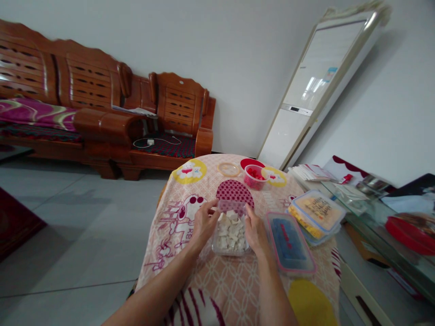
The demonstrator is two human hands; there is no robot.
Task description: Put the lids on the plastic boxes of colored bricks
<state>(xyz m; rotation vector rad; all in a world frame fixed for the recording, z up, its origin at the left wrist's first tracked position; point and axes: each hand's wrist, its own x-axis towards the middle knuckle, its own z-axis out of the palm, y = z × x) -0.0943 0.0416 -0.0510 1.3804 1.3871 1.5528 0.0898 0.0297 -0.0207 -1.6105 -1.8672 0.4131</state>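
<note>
A see-through plastic box (pixel 215 246) filled with white chunks (pixel 231 232) sits in front of me on the cloth-covered table. My left hand (pixel 205 222) grips its left side near the far corner, fingers curled over the rim. On the opposite side, my right hand (pixel 254 230) holds the far right corner. Clear plastic shows above the chunks at the far end; whether it is a lid or the box wall I cannot tell. Just right of my right hand lies a pink-rimmed container (pixel 291 244) with something blue inside.
A blue-rimmed container with yellow contents (pixel 316 213) stands at the right. Farther back are a tub of red pieces (pixel 254 176) and a round lid (pixel 228 169). A glass-topped stand (pixel 360 213) borders the table's right; wooden seats (pixel 176 113) line the wall.
</note>
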